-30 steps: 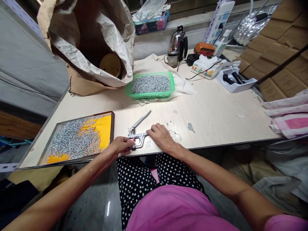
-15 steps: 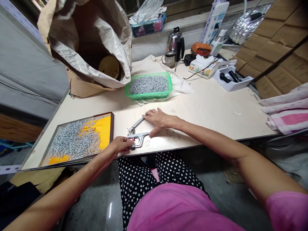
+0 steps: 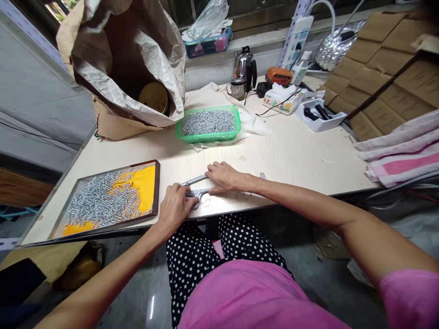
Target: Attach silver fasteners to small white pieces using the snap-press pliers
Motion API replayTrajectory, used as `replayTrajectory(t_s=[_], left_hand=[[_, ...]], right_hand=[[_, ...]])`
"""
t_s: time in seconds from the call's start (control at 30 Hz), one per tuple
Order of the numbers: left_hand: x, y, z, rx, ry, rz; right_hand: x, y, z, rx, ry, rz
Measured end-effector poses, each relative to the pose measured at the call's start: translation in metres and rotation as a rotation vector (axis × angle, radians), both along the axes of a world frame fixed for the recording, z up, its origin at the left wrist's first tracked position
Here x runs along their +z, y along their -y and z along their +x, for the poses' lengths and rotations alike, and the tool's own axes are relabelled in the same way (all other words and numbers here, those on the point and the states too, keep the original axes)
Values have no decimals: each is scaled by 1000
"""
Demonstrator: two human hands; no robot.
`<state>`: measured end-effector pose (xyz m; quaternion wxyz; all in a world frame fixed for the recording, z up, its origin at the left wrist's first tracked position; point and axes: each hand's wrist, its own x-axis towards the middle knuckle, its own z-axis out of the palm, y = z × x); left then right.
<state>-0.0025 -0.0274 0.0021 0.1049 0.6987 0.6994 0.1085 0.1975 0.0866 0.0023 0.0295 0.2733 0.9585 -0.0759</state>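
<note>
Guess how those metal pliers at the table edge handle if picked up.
Probably stiff and heavy for their size: the pliers look all bare metal. The two handles spread apart under the right hand, so they may swing loose when lifted. Lying flat, unlikely to roll.

The person wears a plain pink top (image 3: 254, 297) of soft, smooth cloth that fills the lower middle of the head view and lies in broad, gentle folds across the front. A short sleeve (image 3: 408, 297) of the same pink covers the right upper arm and ends above the elbow; the left shoulder lies outside the view. Below the top come black trousers (image 3: 192, 260) sprinkled evenly with small white dots, the thin cloth creased over both thighs. Both forearms are bare down to the left hand (image 3: 174, 208) and the right hand (image 3: 222, 176)
</note>
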Motion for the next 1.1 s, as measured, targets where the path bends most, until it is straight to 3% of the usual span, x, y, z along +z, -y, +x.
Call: replayTrajectory(t_s=[0.17, 0.47, 0.7, 0.87, 0.97, 1.1], left_hand=[[-11, -28, 14, -340, -78, -29], [-5, -50, 21, -507, -109, -37], [-12, -52, 23, -430, 24, -18], [-13, -48, 28, -375, -8, -3], [-20, -34, 35, -310, -68, 74], [-41, -3, 51, -307, -33, 203]], right_hand=[[9, 6, 9, 9, 38, -66], [14, 16, 22, -150, -31, -140], [2, 19, 19, -116, -72, -120], [-8, 15, 18, -91, -114, -73], [-10, 4, 26, -63, -139, -41], [-10, -17, 34, -20, -84, -114]])
